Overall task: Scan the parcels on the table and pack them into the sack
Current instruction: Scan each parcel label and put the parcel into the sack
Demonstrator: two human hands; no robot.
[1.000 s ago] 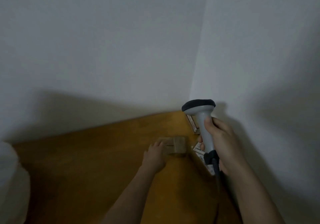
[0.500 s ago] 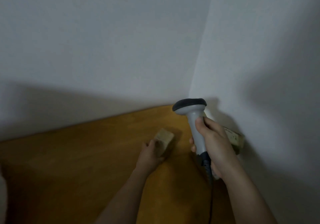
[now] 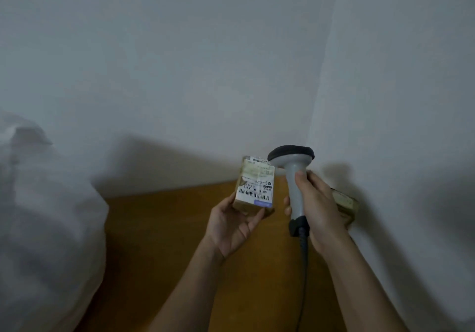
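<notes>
Head view: left hand holds small parcel upright above the counter, label facing the camera. Right hand grips scanner by its handle, head beside the parcel. Judgement: turn the barcode toward the scanner window, steady both. Sack waits at left; another parcel lies behind the right hand.

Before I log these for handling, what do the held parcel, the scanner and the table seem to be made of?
Parcel: looks like brown cardboard, matte, with a white paper label carrying barcodes.
Scanner: likely moulded plastic, a smooth grey handle and a dark head, possibly rubbery.
Table: appears to be wood or wood veneer, orange-brown with a slight sheen; grain is hard to see in the dim light.
</notes>
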